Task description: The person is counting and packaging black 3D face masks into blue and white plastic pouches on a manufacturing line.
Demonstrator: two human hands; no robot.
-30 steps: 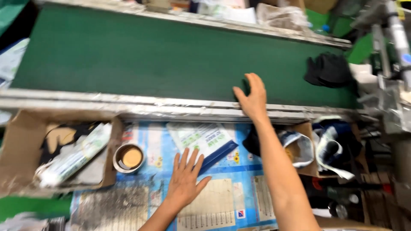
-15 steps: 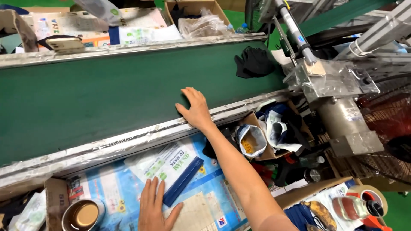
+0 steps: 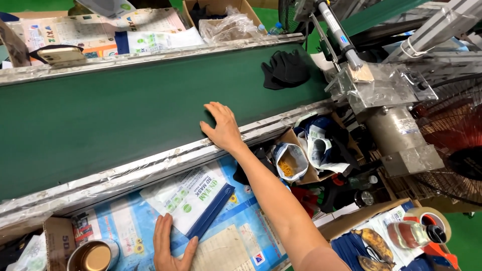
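Right hand (image 3: 222,128), flat and open, holding nothing, on green conveyor belt (image 3: 100,120) at centre frame; left hand (image 3: 168,248), fingers spread, pins white-and-blue flat mask packet (image 3: 188,198) at lower centre; packet likely slips if pressure eases.

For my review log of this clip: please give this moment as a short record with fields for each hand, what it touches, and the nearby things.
left hand: flat on the worktable, fingers at the lower edge of the white and blue flat packet
right hand: palm down on the green conveyor belt, empty
on belt: black mask pile, apart from the right hand
near left hand: round open tin
right of the table: transparent bag with yellow contents
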